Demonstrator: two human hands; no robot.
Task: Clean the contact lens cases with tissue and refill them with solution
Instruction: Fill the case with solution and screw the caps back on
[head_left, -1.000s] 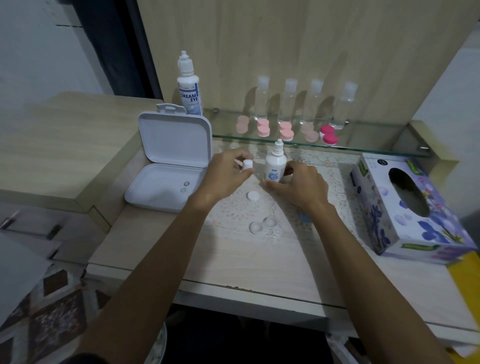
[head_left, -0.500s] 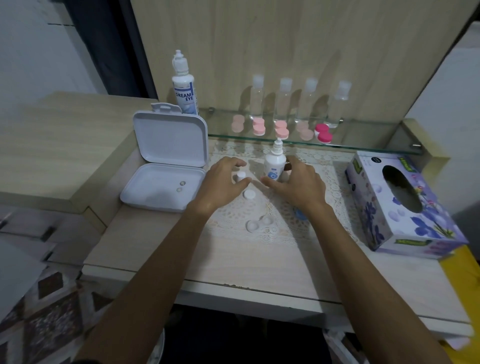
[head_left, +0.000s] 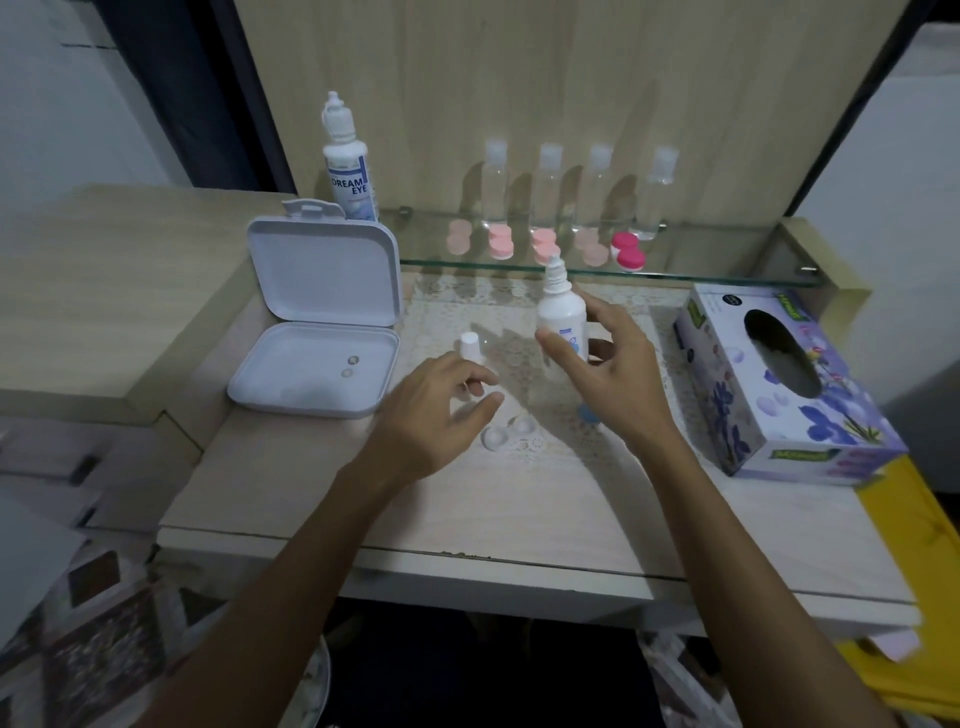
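Holding: the right hand (head_left: 618, 384) had its thumb and fingers curled round the bottle (head_left: 562, 317), which stood upright on the lace mat (head_left: 524, 322) with its nozzle bare.
Left hand: the left hand (head_left: 434, 410) hovered low over the mat, fingers loosely spread, gripping nothing I could see.
Change: a second earlier the left hand pinched the small white cap (head_left: 469, 347) beside the bottle; now the cap stood alone on the mat, just beyond the left fingers.
Meaning: with the cap off and set aside, the bottle looked ready to pour, so I judged the refill was about to start.
Case: the open lens case (head_left: 511, 434) lay on the mat between the two hands, nearer the table's front edge than the bottle, both wells facing up.
Case look: clear to white plastic, two shallow round cups joined side by side; whether they were dry or wet was too small to tell.
Lids: a white lid sat half hidden under the left fingers; a blue lid (head_left: 589, 415) peeked out beneath the right wrist.
Tissue: the tissue box (head_left: 779, 384) stood to the right, well apart from the case.
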